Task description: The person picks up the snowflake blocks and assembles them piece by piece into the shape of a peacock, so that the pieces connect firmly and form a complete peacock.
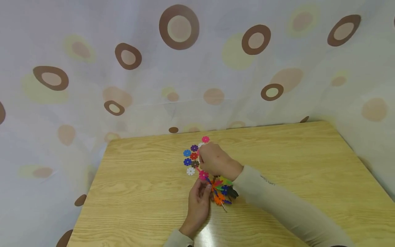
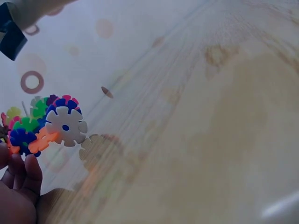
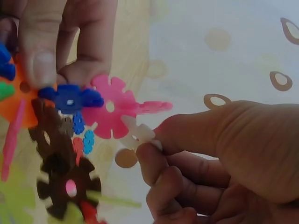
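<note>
My left hand (image 1: pixel 198 203) grips a built cluster of interlocking snowflake discs (image 1: pixel 219 198), mostly blue, orange, green, brown and pink. Above it, my right hand (image 1: pixel 216 160) pinches a white snowflake disc (image 3: pixel 141 134) between thumb and forefinger. In the right wrist view this white disc meets the edge of a pink disc (image 3: pixel 105 105) at the cluster's side. Left thumb and fingers press around an orange disc (image 3: pixel 21 100) and a blue disc (image 3: pixel 70 99). In the left wrist view another white disc (image 2: pixel 66 127) stands out from the cluster's side.
Loose snowflake discs lie flat on the wooden table (image 1: pixel 139 192) beyond the hands, among them a light blue disc (image 1: pixel 187 153), a red disc (image 1: pixel 193 156), a white disc (image 1: pixel 190 171) and a pink disc (image 1: pixel 205 139). A patterned wall covering (image 1: pixel 197 75) rises behind the table.
</note>
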The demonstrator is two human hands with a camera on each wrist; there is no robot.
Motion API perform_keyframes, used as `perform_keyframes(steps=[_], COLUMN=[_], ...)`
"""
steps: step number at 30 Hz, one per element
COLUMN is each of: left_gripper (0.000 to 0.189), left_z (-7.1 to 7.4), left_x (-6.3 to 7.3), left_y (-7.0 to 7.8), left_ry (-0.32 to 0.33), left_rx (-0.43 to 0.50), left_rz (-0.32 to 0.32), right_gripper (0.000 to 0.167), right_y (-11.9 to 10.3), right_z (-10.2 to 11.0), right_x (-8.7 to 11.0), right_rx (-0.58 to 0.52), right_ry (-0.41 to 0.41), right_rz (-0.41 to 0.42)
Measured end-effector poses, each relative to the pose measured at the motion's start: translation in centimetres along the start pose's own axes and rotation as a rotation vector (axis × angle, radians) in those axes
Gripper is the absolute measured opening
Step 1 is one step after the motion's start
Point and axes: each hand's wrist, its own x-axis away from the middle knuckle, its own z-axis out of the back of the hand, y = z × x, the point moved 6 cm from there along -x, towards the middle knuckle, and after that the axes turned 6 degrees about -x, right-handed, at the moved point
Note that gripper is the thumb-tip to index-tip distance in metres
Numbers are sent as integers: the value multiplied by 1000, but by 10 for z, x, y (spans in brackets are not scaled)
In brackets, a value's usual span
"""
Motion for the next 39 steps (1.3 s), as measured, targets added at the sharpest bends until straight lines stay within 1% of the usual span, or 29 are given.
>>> perform_keyframes(steps=[5, 8, 11, 13, 16, 18, 22, 25, 28, 30, 34, 39], left_gripper=[9, 9, 10, 9, 10, 10, 10, 12, 16, 18, 19, 8], left_z=[1, 1, 1, 2, 2, 3, 3, 3, 4, 5, 4, 7], left_x=[-1, -1, -1, -1, -1, -1, -2, -2, -3, -2, -2, -1], left_y=[0, 0, -1, -2, -1, -1, -1, 0, -1, -1, -2, -4], left_ry=[4, 9, 21, 30, 32, 31, 32, 38, 52, 66, 90, 120], left_rx=[31, 57, 66, 60, 63, 69, 100, 133, 164, 201, 270, 350], left_rz=[9, 16, 22, 25, 31, 30, 28, 31, 41, 48, 63, 95], right_gripper=[52, 50, 48, 44, 34, 27, 14, 11, 10, 9, 10, 13], right_y=[-6, -7, -2, 3, 13, 18, 26, 30, 36, 42, 60, 82], right_z=[-4, -4, -4, -3, -4, -4, 0, 7, 15, 18, 21, 13], right_x=[-2, -3, -4, -4, -3, -3, -1, 6, 17, 24, 40, 60], right_rx=[42, 34, 5, -24, -70, -92, -131, -207, -301, -346, -380, -426], right_ry=[15, 25, 16, 12, 35, 61, 140, 206, 264, 297, 343, 373], right_rz=[24, 35, 23, 8, -6, -6, 5, 37, 88, 116, 115, 70])
